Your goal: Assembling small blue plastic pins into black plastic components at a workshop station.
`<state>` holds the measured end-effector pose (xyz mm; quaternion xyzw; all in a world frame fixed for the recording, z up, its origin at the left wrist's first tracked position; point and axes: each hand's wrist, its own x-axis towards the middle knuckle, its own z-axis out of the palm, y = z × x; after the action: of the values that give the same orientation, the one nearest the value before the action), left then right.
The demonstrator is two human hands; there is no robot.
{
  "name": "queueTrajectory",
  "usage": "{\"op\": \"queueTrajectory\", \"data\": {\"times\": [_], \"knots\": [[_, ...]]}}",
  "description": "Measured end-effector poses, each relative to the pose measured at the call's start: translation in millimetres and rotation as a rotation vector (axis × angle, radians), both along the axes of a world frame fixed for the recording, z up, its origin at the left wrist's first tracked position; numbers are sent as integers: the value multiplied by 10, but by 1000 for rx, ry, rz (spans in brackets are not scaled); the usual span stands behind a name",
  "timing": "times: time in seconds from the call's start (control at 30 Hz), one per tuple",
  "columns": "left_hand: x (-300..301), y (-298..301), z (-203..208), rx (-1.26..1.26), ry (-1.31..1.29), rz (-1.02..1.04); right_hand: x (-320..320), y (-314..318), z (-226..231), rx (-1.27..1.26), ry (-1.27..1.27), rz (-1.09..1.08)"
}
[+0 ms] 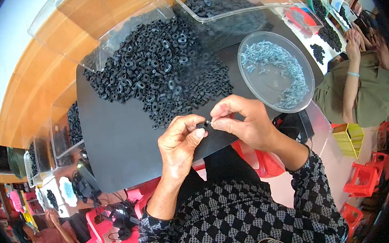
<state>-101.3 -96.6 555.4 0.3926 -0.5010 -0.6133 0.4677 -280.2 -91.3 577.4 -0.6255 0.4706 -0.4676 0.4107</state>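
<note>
Between the thumb and fingers of my left hand is a small black plastic part. My right hand pinches a tiny silvery metal piece, perhaps a spring or screw, at the right end of that part. The fingertips of both hands almost meet above the near edge of the dark table board. Beyond them spreads a large heap of similar black plastic parts. To the right stands a round clear plastic tray holding many small silvery-blue metal pieces.
Clear plastic bins with more black parts stand behind and left of the heap. At the right a co-worker's arm is beside a table with black parts; another person sits at lower left. A yellow crate and red stools stand on the floor.
</note>
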Motion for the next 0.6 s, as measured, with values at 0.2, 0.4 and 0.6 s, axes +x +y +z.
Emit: {"op": "queueTrajectory", "data": {"times": [0.2, 0.4, 0.6], "knots": [[51, 15, -4, -176, -137, 32, -1, -46, 0, 227, -131, 129], [70, 81, 41, -166, -171, 31, 68, -62, -21, 259, -163, 146], [102, 225, -4, -48, -27, 57, 116, -38, -23, 546, -245, 213]]}}
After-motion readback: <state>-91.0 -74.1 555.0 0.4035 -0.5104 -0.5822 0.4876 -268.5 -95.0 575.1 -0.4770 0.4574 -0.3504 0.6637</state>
